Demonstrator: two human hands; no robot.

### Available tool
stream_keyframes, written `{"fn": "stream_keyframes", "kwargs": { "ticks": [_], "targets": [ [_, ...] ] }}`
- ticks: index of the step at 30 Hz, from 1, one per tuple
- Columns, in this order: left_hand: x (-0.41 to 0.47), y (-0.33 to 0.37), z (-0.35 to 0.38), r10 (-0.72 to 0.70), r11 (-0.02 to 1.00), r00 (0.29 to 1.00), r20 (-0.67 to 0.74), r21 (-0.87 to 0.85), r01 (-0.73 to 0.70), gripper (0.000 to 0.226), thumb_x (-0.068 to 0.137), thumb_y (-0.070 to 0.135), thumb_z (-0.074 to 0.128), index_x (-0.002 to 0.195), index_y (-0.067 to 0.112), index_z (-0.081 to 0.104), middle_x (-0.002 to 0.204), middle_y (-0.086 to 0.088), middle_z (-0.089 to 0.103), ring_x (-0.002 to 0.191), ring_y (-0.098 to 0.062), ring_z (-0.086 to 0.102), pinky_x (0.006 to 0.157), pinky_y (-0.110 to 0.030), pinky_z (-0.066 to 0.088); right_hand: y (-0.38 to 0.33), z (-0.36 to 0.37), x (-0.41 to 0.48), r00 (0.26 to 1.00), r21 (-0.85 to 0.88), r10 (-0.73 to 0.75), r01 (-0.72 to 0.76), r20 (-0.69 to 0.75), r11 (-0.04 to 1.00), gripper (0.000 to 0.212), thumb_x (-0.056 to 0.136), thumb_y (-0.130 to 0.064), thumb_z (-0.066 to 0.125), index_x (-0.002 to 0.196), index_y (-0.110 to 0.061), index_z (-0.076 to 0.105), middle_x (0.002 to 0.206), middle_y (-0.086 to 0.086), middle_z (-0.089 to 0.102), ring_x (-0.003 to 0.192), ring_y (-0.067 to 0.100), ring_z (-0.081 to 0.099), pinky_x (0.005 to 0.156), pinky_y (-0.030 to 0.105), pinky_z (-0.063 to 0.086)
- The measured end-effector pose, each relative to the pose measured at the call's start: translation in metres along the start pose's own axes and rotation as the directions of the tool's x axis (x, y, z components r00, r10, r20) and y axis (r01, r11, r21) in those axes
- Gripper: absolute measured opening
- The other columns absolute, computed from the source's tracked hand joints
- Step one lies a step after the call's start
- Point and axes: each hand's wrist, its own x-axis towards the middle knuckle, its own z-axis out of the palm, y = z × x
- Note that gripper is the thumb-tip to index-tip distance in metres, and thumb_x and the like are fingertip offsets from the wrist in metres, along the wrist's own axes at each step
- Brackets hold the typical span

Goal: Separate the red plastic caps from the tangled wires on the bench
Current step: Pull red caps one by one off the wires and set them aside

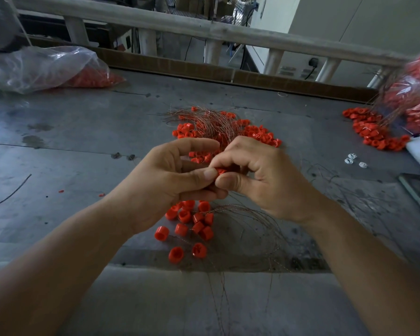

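Above the bench point(58, 141), left hand point(170, 175) and right hand point(257, 178) both pinched one red cap point(220, 170) near the tangled wires point(214, 124). Advisable: brace the cap, draw its wire straight out.

Single head-worn wide-angle view, looking forward-down, close over bench point(83, 146) near edge.

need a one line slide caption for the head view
Left hand and right hand pinch one red cap over tangled wires and loose red caps on the grey bench.
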Motion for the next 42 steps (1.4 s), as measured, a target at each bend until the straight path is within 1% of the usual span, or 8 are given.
{"fn": "stream_keyframes", "kwargs": {
  "ticks": [3,6,10,21,27,32,38,42],
  "targets": [
    [-0.001,0.001,0.005,0.04,0.998,0.999,-0.014,0.055,-0.04,0.054,0.062,0.025,0.066,0.113,0.014,0.054,0.078,-0.013,0.072,0.072,-0.024,0.071,0.059,-0.022,0.055,-0.001,0.003,-0.001,1.0,-0.02,0.025,-0.025,-0.019,0.999,0.019,0.081,-0.021,0.059,0.092,-0.006,0.065,0.082,-0.017,0.046,0.076,-0.005,0.047,0.071,0.009,0.038],
    [-0.002,0.002,0.011,0.102,0.957,0.994,-0.028,0.275,-0.091,0.064,0.057,0.037,0.066,0.117,0.022,0.049,0.08,-0.007,0.073,0.07,-0.019,0.071,0.059,-0.019,0.054,0.0,0.007,-0.001,0.998,-0.058,0.055,-0.054,0.013,0.997,0.009,0.085,-0.014,0.06,0.088,-0.006,0.061,0.081,-0.017,0.043,0.075,-0.003,0.045,0.069,0.01,0.038],
    [-0.003,0.001,0.013,0.137,0.918,0.99,-0.022,0.379,-0.119,0.061,0.058,0.04,0.061,0.117,0.032,0.045,0.075,0.0,0.072,0.064,-0.013,0.069,0.059,-0.019,0.054,-0.003,0.012,-0.002,0.997,-0.074,0.071,-0.069,0.018,0.995,0.004,0.086,-0.011,0.057,0.085,-0.008,0.058,0.08,-0.012,0.044,0.074,0.003,0.047,0.067,0.021,0.043],
    [-0.007,0.0,0.017,0.207,0.942,0.978,-0.007,0.271,-0.198,0.058,0.066,0.031,0.063,0.12,0.027,0.045,0.07,-0.01,0.07,0.06,-0.019,0.068,0.056,-0.024,0.054,-0.006,0.011,-0.004,0.997,0.005,0.039,-0.039,-0.06,0.999,0.003,0.08,-0.012,0.058,0.078,-0.013,0.057,0.08,-0.017,0.047,0.074,-0.002,0.049,0.067,0.01,0.04],
    [-0.003,0.004,0.01,0.151,0.986,0.988,-0.023,0.079,-0.149,0.049,0.075,0.026,0.067,0.12,0.021,0.048,0.076,-0.012,0.071,0.071,-0.027,0.07,0.059,-0.026,0.055,-0.002,0.004,-0.002,0.993,0.192,0.061,-0.04,-0.105,0.98,0.01,0.078,-0.019,0.062,0.086,-0.025,0.059,0.078,-0.017,0.05,0.073,-0.005,0.052,0.062,0.009,0.04],
    [-0.001,0.003,0.008,0.124,0.989,0.991,-0.042,0.092,-0.12,0.06,0.06,0.021,0.064,0.118,0.021,0.049,0.076,-0.014,0.071,0.072,-0.024,0.071,0.059,-0.023,0.055,0.001,0.001,-0.002,0.993,0.213,0.094,-0.076,-0.073,0.974,0.027,0.074,-0.021,0.065,0.1,-0.027,0.058,0.084,-0.014,0.054,0.078,-0.001,0.056,0.064,0.012,0.044],
    [-0.001,0.003,0.008,0.119,0.988,0.992,-0.046,0.101,-0.114,0.056,0.063,0.021,0.063,0.117,0.023,0.049,0.076,-0.013,0.071,0.072,-0.024,0.071,0.058,-0.023,0.055,0.0,0.0,-0.001,0.995,0.212,0.088,-0.077,-0.042,0.974,0.032,0.078,-0.036,0.061,0.107,-0.025,0.055,0.085,-0.015,0.051,0.077,0.001,0.054,0.065,0.013,0.046],
    [-0.002,0.003,0.009,0.083,0.994,0.996,-0.006,0.074,-0.083,0.051,0.07,0.024,0.063,0.119,0.022,0.049,0.079,-0.012,0.072,0.075,-0.027,0.07,0.061,-0.025,0.055,0.0,0.003,-0.001,0.995,0.14,0.064,-0.053,-0.078,0.989,0.009,0.082,-0.032,0.061,0.088,-0.024,0.06,0.079,-0.016,0.051,0.075,-0.003,0.053,0.063,0.011,0.043]
  ]
}}
